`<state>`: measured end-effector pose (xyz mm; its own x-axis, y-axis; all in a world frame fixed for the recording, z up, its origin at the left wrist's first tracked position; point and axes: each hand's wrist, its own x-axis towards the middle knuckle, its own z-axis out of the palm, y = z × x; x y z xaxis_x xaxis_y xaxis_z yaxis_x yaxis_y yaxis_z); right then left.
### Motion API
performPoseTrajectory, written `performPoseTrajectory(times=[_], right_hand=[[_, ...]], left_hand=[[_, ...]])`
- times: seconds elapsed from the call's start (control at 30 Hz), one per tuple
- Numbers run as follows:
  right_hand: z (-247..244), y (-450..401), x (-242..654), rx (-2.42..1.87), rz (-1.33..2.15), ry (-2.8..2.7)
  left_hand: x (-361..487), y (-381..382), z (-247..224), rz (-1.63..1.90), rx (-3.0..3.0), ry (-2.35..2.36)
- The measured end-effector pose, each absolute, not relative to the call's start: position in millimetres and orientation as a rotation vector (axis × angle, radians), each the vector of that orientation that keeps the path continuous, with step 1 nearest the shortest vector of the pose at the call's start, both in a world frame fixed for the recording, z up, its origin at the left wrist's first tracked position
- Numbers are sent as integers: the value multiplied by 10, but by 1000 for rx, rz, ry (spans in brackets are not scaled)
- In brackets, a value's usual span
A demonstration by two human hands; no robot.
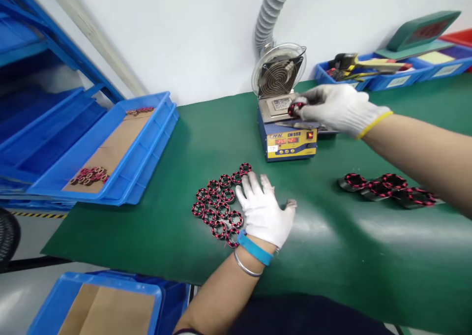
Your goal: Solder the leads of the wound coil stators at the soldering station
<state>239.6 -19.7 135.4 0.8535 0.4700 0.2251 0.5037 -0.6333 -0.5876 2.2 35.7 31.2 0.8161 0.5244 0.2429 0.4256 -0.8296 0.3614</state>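
Observation:
My right hand (pixel 339 107), in a white glove, grips a motor stator (pixel 294 109) with red and black windings between thumb and fingers. It holds the stator over the right side of the solder pot (pixel 289 147), a yellow-fronted box with a lit red display. My left hand (pixel 262 208), also gloved, is spread palm down on the green table. Its fingers lie against the right edge of a cluster of ring-shaped stators (pixel 222 210). Another few stators (pixel 394 181) stand to the right, under my right forearm.
Behind the pot is a round fan guard (pixel 279 76) with a grey ribbed hose (pixel 273 11). A blue tray (pixel 147 165) at left holds cardboard and more stators. Blue bins (pixel 400 81) with tools line the back right, beside a green display (pixel 424 31). Below is a blue crate (pixel 157 295).

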Motion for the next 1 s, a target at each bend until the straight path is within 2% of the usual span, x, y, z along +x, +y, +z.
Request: performPoseTrajectory(times=[0.13, 0.37, 0.83, 1.0], right_hand=[[1597, 27, 2700, -2556, -63, -517], [1428, 173, 2910, -2642, -70, -595], [1422, 189, 2850, -2630, -47, -560], [1433, 161, 2883, -2619, -72, -565]], left_hand=[[63, 424, 323, 336, 2735, 860], [103, 477, 307, 186, 2736, 929], [25, 369, 329, 360, 2739, 606], [36, 373, 314, 423, 2711, 638]])
